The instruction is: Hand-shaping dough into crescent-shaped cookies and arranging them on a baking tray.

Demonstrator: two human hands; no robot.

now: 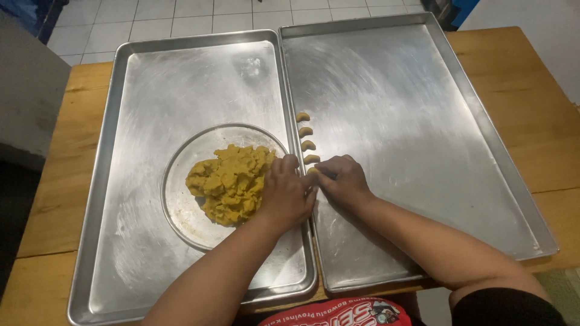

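Holding dough [231,183], round plate [178,202]

A home kitchen: baking trays [181,78], dough [229,181] in a glass plate [181,211], wooden table [519,102], tiled floor [181,18].

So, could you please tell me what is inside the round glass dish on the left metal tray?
The round glass dish holds a yellow dough mound; the left hand covers its right rim.

Two rectangular brushed-metal baking trays [181,78], dull sheen, swirl-scuffed; round clear glass plate [181,208], glossy; yellow crumbly dough lump [229,181], matt, rough; light-brown wooden table [531,115], smooth, grained.
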